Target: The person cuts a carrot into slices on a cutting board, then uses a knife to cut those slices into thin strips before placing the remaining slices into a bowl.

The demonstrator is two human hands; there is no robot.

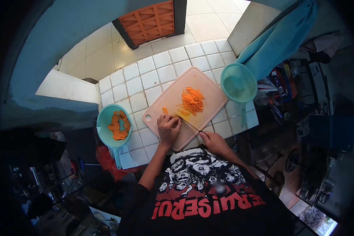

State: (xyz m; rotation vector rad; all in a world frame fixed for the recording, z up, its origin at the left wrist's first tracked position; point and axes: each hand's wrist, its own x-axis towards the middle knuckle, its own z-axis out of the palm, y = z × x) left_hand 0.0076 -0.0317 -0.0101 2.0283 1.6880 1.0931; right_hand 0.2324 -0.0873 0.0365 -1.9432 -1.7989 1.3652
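A pink cutting board (208, 114) lies at an angle on the white-tiled counter. On it is a heap of thin orange carrot strips (192, 101), with a few strips beside the knife blade. My right hand (215, 142) grips the handle of a knife (189, 123), whose blade slants across the board toward my left fingers. My left hand (169, 129) presses down on the board with curled fingers close to the blade; whatever lies under the fingertips is hidden. A small carrot slice (165, 110) rests just beyond those fingers.
At the left, a turquoise strainer with a handle (99, 131) holds several carrot slices (120, 126). Another turquoise strainer (240, 82) stands at the board's right. A blue cloth (275, 39) hangs behind it. Walls border the tiled counter (139, 103) at the back.
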